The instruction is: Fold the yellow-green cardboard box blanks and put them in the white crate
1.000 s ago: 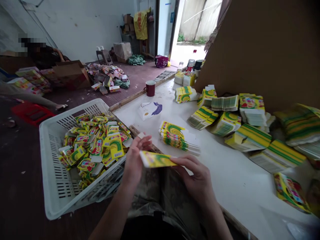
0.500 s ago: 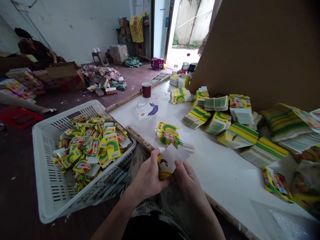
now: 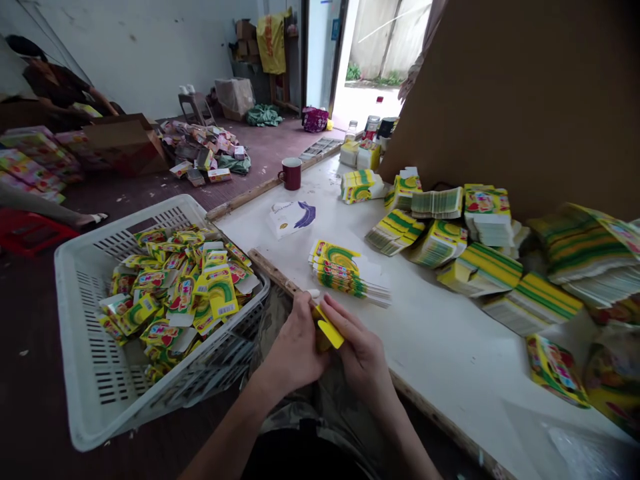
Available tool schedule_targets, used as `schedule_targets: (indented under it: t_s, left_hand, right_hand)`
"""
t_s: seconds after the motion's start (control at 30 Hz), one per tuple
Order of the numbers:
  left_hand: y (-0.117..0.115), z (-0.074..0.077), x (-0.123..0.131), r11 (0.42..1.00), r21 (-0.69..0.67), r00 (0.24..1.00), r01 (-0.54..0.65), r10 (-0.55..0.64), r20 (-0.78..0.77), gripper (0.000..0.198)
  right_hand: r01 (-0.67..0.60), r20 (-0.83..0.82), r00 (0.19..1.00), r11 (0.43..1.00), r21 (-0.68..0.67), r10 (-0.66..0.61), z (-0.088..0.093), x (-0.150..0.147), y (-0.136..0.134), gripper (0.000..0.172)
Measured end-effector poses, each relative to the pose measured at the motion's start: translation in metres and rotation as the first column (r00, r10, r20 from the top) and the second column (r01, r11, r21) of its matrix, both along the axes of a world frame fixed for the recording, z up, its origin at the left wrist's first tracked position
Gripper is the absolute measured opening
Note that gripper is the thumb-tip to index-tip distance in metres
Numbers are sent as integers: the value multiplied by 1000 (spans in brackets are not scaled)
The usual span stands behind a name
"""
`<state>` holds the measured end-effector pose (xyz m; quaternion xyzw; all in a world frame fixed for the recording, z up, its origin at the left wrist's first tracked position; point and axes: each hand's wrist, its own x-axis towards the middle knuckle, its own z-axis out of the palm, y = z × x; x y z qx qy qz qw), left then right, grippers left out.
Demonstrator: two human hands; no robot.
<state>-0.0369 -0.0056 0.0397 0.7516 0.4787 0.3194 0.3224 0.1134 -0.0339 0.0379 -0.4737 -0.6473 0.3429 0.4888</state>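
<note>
Left hand (image 3: 299, 343) and right hand (image 3: 364, 350) both grip yellow carton (image 3: 331, 335); flap-folding, seemingly; next needs neat tucking.

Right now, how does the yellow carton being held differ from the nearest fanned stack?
The yellow carton is held between the left hand and right hand; the fanned stack lies on the table. The carton looks single and is largely hidden; the stack has several overlapping pieces, mostly in view. Both show yellow.
</note>
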Motion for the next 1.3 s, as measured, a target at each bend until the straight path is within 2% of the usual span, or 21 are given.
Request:
schedule_targets:
  t_s: [0.07,0.2,0.4,0.5,0.7,0.83,0.87,0.97,1.03,1.1,1.17,1.2,1.23,1.27,1.3]
  left_hand:
    - [2,0,-3,998,-3,994,-59,58,-90,66]
    - [5,9,-16,997,-63,984,-41,30,-173,55]
    - [7,24,-24,995,-99,980,8,-28,-197,55]
    - [7,29,-22,994,-105,977,23,-45,-210,54]
    - [5,31,-23,999,-36,976,34,-41,-213,54]
    - [6,31,-26,995,-71,976,64,-77,-204,56]
    - [6,30,-26,996,-67,977,60,-72,-201,58]
    - [6,24,-22,999,-38,979,29,-36,-203,62]
    - [5,19,-19,998,-57,982,1,-11,-187,63]
    - [7,15,-20,991,-136,993,-13,-3,-116,63]
    - [14,13,-29,972,-233,997,-23,39,65,58]
    - [20,14,-38,964,-257,972,-71,125,201,55]
    - [28,16,-48,951,-270,901,-152,245,357,51]
    - [38,18,-61,918,-286,768,-276,390,508,50]
    - [49,20,-73,833,-293,535,-468,532,656,47]
  right_hand:
    - [60,30,998,998,21,-60,-3,4,3,49]
    - [-84,171,982,996,24,78,-6,8,7,46]
    - [-185,227,956,982,-22,185,7,18,10,24]
    - [-243,234,941,970,-27,243,11,23,10,22]
    - [-133,272,954,991,-3,128,7,18,4,29]
    - [-256,273,929,967,-22,252,12,20,5,23]
    - [-253,272,929,967,-26,251,12,19,5,27]
    - [-119,254,959,992,-48,128,8,9,2,58]
    - [-80,249,964,994,-76,97,3,2,2,75]
    - [-140,238,959,987,-84,156,0,-1,6,81]
    - [-134,224,965,990,-42,140,0,4,17,81]
    - [-72,232,970,997,-6,72,0,9,26,76]
    - [29,263,964,999,31,-36,0,15,36,69]
    - [145,309,938,987,69,-160,0,21,47,60]
    - [254,365,890,962,101,-274,-1,28,59,53]
